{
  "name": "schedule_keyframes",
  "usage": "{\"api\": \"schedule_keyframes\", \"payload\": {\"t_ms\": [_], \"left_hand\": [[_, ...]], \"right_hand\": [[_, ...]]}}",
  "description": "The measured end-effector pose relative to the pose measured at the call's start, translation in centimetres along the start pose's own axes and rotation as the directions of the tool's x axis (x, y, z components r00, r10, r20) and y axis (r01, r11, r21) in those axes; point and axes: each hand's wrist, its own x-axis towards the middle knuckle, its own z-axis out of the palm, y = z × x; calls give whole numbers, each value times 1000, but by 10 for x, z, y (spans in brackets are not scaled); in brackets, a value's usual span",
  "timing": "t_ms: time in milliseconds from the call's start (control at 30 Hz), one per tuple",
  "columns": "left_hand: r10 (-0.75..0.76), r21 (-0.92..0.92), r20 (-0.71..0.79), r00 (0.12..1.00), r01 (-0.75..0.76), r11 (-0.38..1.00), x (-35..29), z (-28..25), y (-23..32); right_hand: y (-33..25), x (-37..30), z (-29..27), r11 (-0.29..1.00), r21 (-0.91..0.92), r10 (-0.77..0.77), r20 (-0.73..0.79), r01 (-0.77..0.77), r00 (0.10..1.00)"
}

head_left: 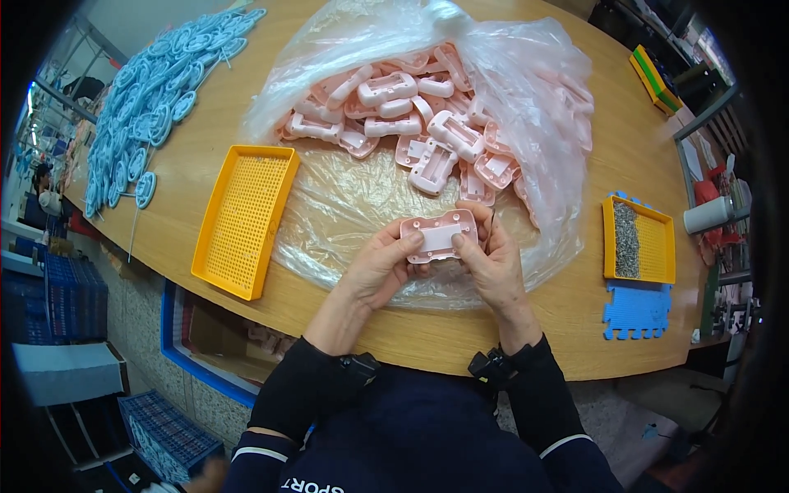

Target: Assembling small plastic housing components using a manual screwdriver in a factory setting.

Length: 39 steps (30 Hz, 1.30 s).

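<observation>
Between my two hands I hold a pink plastic shell [438, 222], hollow side up, with small round posts at its corners and a pale flat panel in its middle. My left hand [382, 261] grips its left end, thumb lying on the panel. On the other end my right hand [493, 261] presses with the thumb, its fingers curled behind. Just beyond my hands, a heap of similar pink plastic shells [433, 167] spills from a clear plastic bag [542, 74]. Part of the bag lies flat beneath my hands.
A yellow perforated tray [242, 222] stands at the left. Farther left lies a pile of light-blue plastic parts [140, 107]. At the right, a yellow tray [656, 242] holds small metal pieces [626, 238] on a blue foam mat [637, 311]. A blue-rimmed box [173, 329] sits below the table's left edge.
</observation>
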Motion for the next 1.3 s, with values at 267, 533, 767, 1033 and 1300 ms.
{"api": "schedule_keyframes", "payload": {"t_ms": [267,533,767,1033,1300], "left_hand": [[-14,-69,-19,1000,12,998,-3,6,-1],[36,88,40,999,-39,995,-6,2,1],[33,114,34,999,-37,993,-5,2,-1],[43,89,18,999,-45,995,-3,4,0],[149,213,1,989,-146,966,4,5,-7]], "right_hand": [[1,0,0,1000,6,-1,-19,1,1000],[1,0,-1,999,-15,-34,9,34,999],[2,1,-1,999,2,-39,1,39,999],[7,1,-2,997,-9,-80,1,80,997],[5,2,-1,996,-46,-82,-31,80,996]]}}
